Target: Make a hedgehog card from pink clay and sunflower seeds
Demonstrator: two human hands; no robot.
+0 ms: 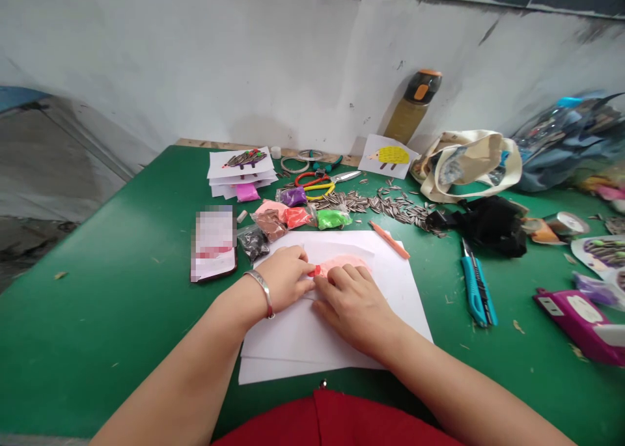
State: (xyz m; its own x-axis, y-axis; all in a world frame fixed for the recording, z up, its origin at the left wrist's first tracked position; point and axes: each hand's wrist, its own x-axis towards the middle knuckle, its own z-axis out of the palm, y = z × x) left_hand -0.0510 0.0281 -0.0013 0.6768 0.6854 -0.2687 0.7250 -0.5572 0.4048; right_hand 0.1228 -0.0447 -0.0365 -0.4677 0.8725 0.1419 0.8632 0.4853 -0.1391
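On a white sheet of paper (393, 280) lies a flattened shape of pale pink modelling clay (364, 262), partly hidden under my fingers. A small piece of red modelling clay (317, 271) sits at its left end. My left hand (286, 280), with a silver bracelet at the wrist, has its fingertips closed on the red clay from the left. From the right, my right hand (354, 306) rests on the paper with bent fingers, its index fingertip against the red piece. Its thumb lies lower on the sheet. More white paper is stacked underneath.
Behind the paper lie bags of green clay (333, 219) and black clay (253, 242), scissors (317, 187) and striped seeds (395, 205). An orange pen-shaped tool (389, 239) touches the paper. Right are a blue utility knife (476, 290) and a tote bag (463, 166); left, a phone (213, 244).
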